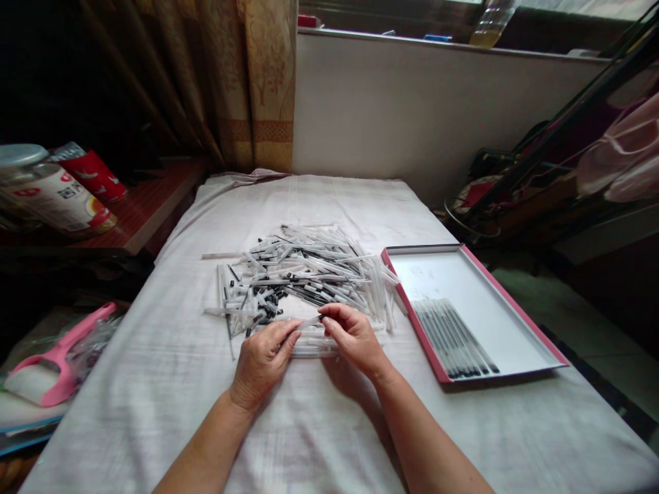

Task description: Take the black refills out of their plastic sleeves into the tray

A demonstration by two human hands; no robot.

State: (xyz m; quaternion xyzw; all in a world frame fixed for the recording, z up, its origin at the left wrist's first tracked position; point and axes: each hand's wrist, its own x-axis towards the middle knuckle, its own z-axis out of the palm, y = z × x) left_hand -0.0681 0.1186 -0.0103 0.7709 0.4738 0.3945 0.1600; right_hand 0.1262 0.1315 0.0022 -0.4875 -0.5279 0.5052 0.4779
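Over the near side of a loose pile of pen parts (329, 264), my two hands meet at one clear pen barrel (310, 322). My left hand (268, 353) is closed around the barrel, with thumb and forefinger pressed together. My right hand (353, 336) pinches the black end piece (322, 316) at the barrel's right end; the fingertips partly hide it. Clear tubes, thin dark refills and small black plugs (270, 302) make up the pile. Several pens (453, 336) with black ends lie side by side in a shallow pink-edged box lid (494, 302) on the right.
A pale cloth (169, 412) covers the table. At the left edge are a pink-handled lint roller (64, 353) and plastic bags. A jar (56, 199) and a red can stand on a wooden shelf. A curtain and wall rise behind; a dark slanted frame is at right.
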